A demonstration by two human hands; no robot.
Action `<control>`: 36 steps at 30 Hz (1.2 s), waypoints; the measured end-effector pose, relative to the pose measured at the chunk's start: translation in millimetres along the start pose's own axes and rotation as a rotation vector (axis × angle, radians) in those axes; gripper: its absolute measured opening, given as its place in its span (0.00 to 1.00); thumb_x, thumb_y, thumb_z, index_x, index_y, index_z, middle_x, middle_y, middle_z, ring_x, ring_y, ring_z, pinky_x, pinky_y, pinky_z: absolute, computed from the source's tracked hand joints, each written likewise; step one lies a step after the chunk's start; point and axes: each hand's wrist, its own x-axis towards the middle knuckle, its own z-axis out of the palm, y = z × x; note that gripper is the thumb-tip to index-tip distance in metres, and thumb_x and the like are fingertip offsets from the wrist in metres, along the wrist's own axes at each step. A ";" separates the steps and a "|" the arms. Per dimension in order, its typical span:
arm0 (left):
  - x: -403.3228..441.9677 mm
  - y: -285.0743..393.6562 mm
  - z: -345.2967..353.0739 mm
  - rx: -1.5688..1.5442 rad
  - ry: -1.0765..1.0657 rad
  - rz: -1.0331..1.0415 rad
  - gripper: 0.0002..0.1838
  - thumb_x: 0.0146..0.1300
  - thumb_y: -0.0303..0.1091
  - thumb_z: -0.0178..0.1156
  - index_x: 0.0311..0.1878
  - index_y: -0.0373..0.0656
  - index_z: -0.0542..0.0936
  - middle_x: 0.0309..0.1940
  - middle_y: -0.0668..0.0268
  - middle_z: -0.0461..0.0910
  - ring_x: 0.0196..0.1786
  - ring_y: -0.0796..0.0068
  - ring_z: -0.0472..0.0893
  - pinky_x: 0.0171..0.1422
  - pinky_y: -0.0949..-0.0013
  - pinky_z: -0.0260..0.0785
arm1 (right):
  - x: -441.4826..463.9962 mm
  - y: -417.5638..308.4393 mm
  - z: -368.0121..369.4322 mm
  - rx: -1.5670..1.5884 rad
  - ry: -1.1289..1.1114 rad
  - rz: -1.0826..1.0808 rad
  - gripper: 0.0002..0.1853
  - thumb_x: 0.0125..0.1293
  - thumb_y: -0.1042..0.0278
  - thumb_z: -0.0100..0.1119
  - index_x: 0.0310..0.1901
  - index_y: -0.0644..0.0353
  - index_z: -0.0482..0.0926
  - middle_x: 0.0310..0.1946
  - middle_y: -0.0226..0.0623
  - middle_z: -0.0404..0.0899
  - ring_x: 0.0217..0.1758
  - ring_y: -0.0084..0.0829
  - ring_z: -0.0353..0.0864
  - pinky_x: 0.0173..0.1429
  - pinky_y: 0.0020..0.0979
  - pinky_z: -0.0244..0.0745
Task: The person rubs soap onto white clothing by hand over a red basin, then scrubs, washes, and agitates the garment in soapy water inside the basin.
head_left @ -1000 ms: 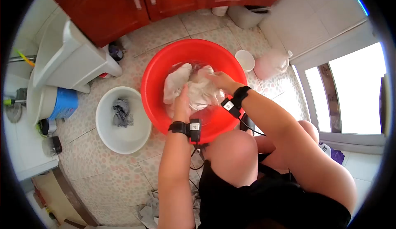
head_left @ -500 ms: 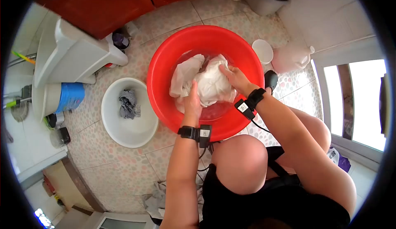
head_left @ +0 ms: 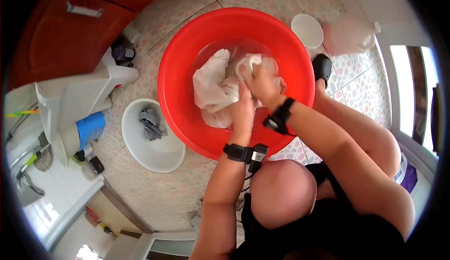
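Inside the red basin (head_left: 178, 79), white cloth (head_left: 211, 89) has bunched as my right hand (head_left: 264, 82) and left hand (head_left: 243, 111) drew together; right fingers pinch a fold, apparently firming my hold, while left fingers are too hidden to tell.

A head camera is looking steeply down and forward past the wearer's knee (head_left: 282, 194), hanging fairly near above the basin (head_left: 176, 72), its wide, dark-rimmed view taking in surrounding floor (head_left: 145, 196).
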 end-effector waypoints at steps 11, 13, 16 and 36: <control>39.5 6.5 -10.0 -0.016 -0.408 -0.574 0.30 0.64 0.53 0.49 0.44 0.28 0.75 0.37 0.60 0.78 0.39 0.73 0.76 0.42 0.71 0.69 | 1.9 -14.8 -4.2 0.066 -0.026 -0.192 0.22 0.62 0.53 0.50 0.27 0.69 0.76 0.22 0.58 0.74 0.29 0.56 0.75 0.36 0.46 0.70; 64.9 -0.7 -23.1 -0.121 -0.467 -0.600 0.33 0.64 0.57 0.47 0.31 0.28 0.78 0.26 0.60 0.77 0.30 0.72 0.76 0.32 0.70 0.68 | -8.5 -14.9 3.7 0.106 -0.030 -0.189 0.22 0.62 0.53 0.50 0.26 0.69 0.76 0.22 0.58 0.74 0.29 0.55 0.75 0.35 0.46 0.70; 51.0 3.6 -4.5 -0.166 -0.304 -0.659 0.32 0.64 0.57 0.48 0.26 0.31 0.77 0.19 0.65 0.72 0.23 0.75 0.72 0.23 0.71 0.63 | -6.4 -14.5 5.2 -0.027 0.008 -0.359 0.23 0.62 0.51 0.49 0.25 0.67 0.77 0.20 0.55 0.74 0.25 0.54 0.75 0.32 0.45 0.70; 23.4 38.5 -3.6 0.021 -0.384 -0.593 0.26 0.66 0.49 0.49 0.52 0.32 0.72 0.47 0.60 0.76 0.48 0.71 0.75 0.51 0.67 0.69 | 16.0 -12.8 -9.5 -0.103 -0.053 -0.145 0.24 0.61 0.51 0.50 0.23 0.69 0.76 0.20 0.59 0.73 0.25 0.55 0.75 0.32 0.47 0.70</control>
